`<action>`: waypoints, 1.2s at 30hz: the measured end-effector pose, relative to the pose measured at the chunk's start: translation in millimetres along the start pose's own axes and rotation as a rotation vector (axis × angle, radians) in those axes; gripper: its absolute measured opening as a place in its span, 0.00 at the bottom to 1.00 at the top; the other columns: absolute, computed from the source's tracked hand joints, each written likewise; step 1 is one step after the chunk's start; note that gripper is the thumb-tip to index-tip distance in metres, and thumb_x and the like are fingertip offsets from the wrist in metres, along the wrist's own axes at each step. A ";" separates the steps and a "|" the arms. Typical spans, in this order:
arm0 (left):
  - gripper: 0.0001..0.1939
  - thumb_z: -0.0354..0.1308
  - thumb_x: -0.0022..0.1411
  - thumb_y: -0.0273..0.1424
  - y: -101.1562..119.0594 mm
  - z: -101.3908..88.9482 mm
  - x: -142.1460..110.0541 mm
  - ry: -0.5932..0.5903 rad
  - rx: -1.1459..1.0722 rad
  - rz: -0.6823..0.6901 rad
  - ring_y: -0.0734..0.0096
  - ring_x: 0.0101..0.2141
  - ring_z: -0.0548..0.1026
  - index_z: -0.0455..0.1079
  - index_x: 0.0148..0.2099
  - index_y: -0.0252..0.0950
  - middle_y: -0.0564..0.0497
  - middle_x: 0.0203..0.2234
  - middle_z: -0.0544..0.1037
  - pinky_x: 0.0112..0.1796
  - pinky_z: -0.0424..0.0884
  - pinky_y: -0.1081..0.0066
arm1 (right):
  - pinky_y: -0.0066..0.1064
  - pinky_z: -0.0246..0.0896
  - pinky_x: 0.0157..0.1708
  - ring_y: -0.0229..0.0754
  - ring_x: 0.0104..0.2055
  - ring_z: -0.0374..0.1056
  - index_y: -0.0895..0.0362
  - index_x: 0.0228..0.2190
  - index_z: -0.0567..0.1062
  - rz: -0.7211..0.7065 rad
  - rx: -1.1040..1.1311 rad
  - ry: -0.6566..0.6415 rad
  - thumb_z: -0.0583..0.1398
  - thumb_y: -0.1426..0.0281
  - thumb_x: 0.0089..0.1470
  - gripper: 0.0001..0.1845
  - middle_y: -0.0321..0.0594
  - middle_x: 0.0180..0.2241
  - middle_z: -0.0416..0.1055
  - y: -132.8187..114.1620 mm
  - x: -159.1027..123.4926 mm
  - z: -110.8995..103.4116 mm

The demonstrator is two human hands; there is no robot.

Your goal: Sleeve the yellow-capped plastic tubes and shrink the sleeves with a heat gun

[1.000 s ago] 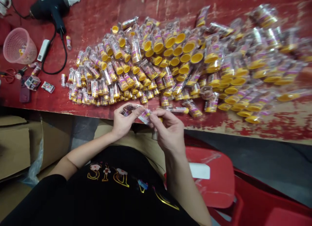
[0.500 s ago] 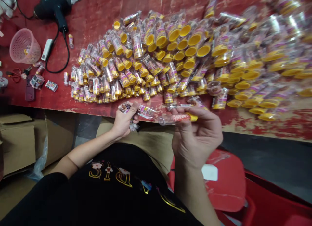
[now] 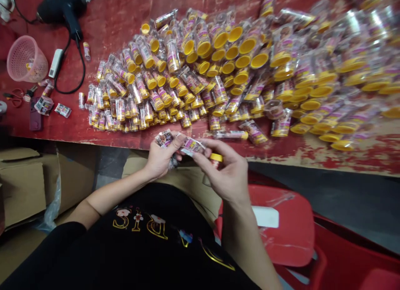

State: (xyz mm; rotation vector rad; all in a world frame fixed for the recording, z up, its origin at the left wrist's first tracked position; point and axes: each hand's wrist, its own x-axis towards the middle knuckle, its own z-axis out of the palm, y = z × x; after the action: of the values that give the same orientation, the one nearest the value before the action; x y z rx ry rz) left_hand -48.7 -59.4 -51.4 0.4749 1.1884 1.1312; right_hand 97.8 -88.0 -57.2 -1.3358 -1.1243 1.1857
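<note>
My left hand (image 3: 159, 158) is closed on some printed clear plastic sleeves (image 3: 164, 138), its thumb pressed on top of them. One flat sleeve (image 3: 191, 146) sticks out to the right from under that thumb. The thumb and forefinger of my right hand (image 3: 230, 171) are at the far end of this sleeve. Held within the same right hand is a small tube with a yellow cap (image 3: 216, 157); fingers hide most of its body. On the table edge just beyond lie a loose yellow-capped tube (image 3: 231, 135) and a wrapped one (image 3: 253, 132).
A large heap of wrapped yellow-capped tubes (image 3: 175, 88) spreads across the red table (image 3: 118, 15). At left are a heat gun (image 3: 62, 8), a pink basket (image 3: 27, 58), scissors (image 3: 17, 97) and a purple phone (image 3: 36, 115). A red stool (image 3: 284, 236) stands at lower right, cardboard boxes (image 3: 23, 186) at lower left.
My right hand has moved left and down to the sleeve, with the tube now turned and tucked in the fingers. The left hand stays nearly in place.
</note>
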 end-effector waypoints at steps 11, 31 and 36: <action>0.34 0.78 0.38 0.55 -2.1 -1.4 4.8 0.117 -0.042 -0.010 0.85 0.16 0.65 0.66 0.30 0.35 0.62 0.18 0.69 0.17 0.61 0.80 | 0.32 0.70 0.40 0.41 0.41 0.70 0.50 0.49 0.77 0.113 0.305 0.104 0.65 0.58 0.59 0.18 0.41 0.44 0.72 1.3 -8.2 -6.0; 0.31 0.82 0.42 0.40 10.0 6.2 -8.0 -0.095 -0.075 -0.134 0.85 0.22 0.70 0.75 0.45 0.35 0.57 0.30 0.77 0.16 0.58 0.80 | 0.38 0.80 0.36 0.44 0.44 0.76 0.43 0.56 0.80 -0.241 0.063 0.154 0.64 0.72 0.63 0.22 0.44 0.51 0.71 5.3 -37.4 -4.0; 0.36 0.82 0.40 0.40 12.9 8.8 -12.0 -0.163 -0.047 -0.152 0.87 0.19 0.66 0.76 0.51 0.38 0.59 0.31 0.78 0.16 0.58 0.79 | 0.39 0.77 0.40 0.45 0.45 0.76 0.43 0.52 0.83 -0.292 -0.091 0.153 0.67 0.74 0.58 0.22 0.41 0.46 0.77 5.7 -33.0 -7.5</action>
State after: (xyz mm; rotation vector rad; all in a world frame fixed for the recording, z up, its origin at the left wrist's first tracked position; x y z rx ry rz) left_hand -45.9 -62.5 -32.1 0.4258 1.0357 0.9690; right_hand 102.4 -121.9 -59.9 -1.2564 -1.2254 0.8159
